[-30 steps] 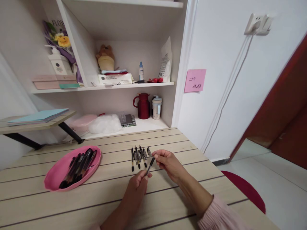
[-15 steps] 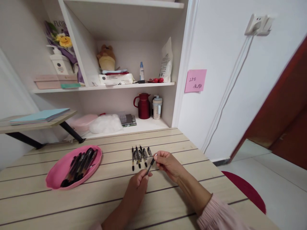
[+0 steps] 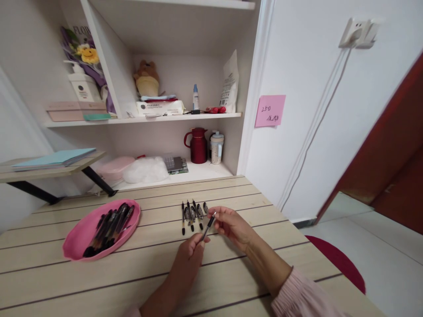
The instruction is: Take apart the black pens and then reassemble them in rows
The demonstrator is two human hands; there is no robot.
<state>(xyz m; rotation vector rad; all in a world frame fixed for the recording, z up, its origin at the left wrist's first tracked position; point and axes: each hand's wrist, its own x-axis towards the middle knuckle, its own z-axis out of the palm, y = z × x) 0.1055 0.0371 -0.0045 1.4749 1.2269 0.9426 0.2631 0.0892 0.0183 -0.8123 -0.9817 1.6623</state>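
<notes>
My left hand is closed around the lower end of a black gel pen, which slants up to the right with its cap off. At the pen's silver tip, the thumb and fingers of my right hand are pinched together. Just beyond my hands, several uncapped pens lie side by side on the table, tips pointing away. Black pen caps rest among and beside them. To the left, a pink scalloped tray holds a pile of black pens.
The slatted wooden table meets a white shelf unit at the back. A red jug and a speckled cup stand on the lower shelf. At left is a small raised stand bearing papers.
My right fingers have shifted slightly at the pen's tip, so more of the tip shows. The left hand keeps its hold, and the pens and tray stay put.
</notes>
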